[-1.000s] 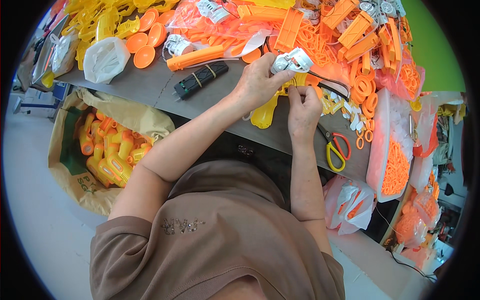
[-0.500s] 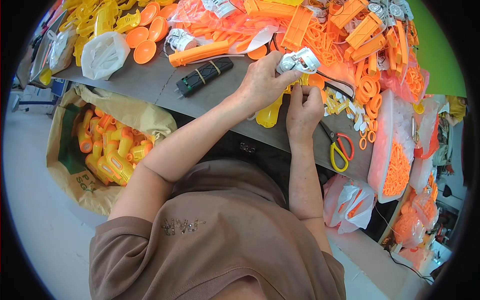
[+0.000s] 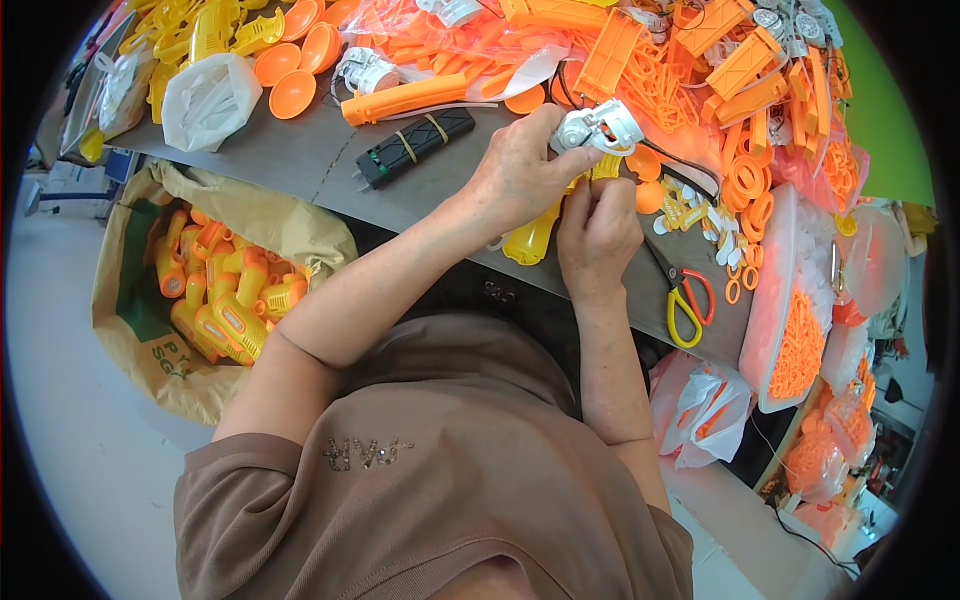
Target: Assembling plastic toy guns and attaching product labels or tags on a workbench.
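Observation:
My left hand (image 3: 520,165) grips a white plastic motor unit (image 3: 612,124) between thumb and fingers, above the table. Just below it, my right hand (image 3: 602,235) is closed in a pinch. What sits between its fingertips is too small to make out. A translucent yellow plastic shell (image 3: 530,240) shows between and under my hands, partly covered by them; I cannot tell whether either hand touches it. A dark wire (image 3: 680,163) runs from near the motor unit to the right.
Scissors with red and yellow handles (image 3: 685,300) lie right of my hands. A black battery holder (image 3: 415,148) lies to the left. Orange parts (image 3: 610,55) heap up behind. A sack of yellow-orange gun-shaped housings (image 3: 115,300) stands lower left; a clear bin (image 3: 765,330) sits at the right.
My right hand has shifted slightly left and up, closer under the motor unit. The yellow shell sits a little further left and lower. Both hands keep their closed grip.

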`<state>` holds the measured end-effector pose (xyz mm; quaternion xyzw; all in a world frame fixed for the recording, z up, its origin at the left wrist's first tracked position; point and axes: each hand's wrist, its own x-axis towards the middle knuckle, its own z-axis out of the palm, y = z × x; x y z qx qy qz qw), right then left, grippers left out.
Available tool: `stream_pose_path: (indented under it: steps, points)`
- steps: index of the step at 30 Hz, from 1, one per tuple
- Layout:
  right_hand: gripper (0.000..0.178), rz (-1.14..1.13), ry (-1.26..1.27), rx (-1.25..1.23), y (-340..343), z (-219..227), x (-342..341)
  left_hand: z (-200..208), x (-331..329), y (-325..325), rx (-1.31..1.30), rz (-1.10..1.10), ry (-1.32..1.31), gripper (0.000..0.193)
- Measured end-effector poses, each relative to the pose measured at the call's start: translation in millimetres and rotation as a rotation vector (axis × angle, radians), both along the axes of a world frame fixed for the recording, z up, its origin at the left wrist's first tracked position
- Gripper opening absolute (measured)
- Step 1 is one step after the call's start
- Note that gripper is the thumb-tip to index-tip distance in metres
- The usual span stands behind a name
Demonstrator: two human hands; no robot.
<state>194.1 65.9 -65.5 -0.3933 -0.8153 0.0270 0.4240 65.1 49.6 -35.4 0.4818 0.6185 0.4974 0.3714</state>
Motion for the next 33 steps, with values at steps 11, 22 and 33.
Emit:
stream_pose_path:
  steps: [11, 22, 33]
  points:
    - [0.024, -0.086, -0.064, -0.1, -1.4, 3.1, 0.6, -4.6, 4.6, -2.4, 0.054, 0.012, -0.047, 0.035]
    - [0.011, 0.041, 0.107, -0.81, 15.0, 21.1, 15.7, -2.9, 2.6, -5.3, 0.021, -0.02, 0.004, 0.026]
    - [0.022, 0.098, 0.5, -0.824, -15.2, 14.3, 19.1, -5.6, 3.1, 4.2, 0.147, -0.154, 0.261, 0.03]
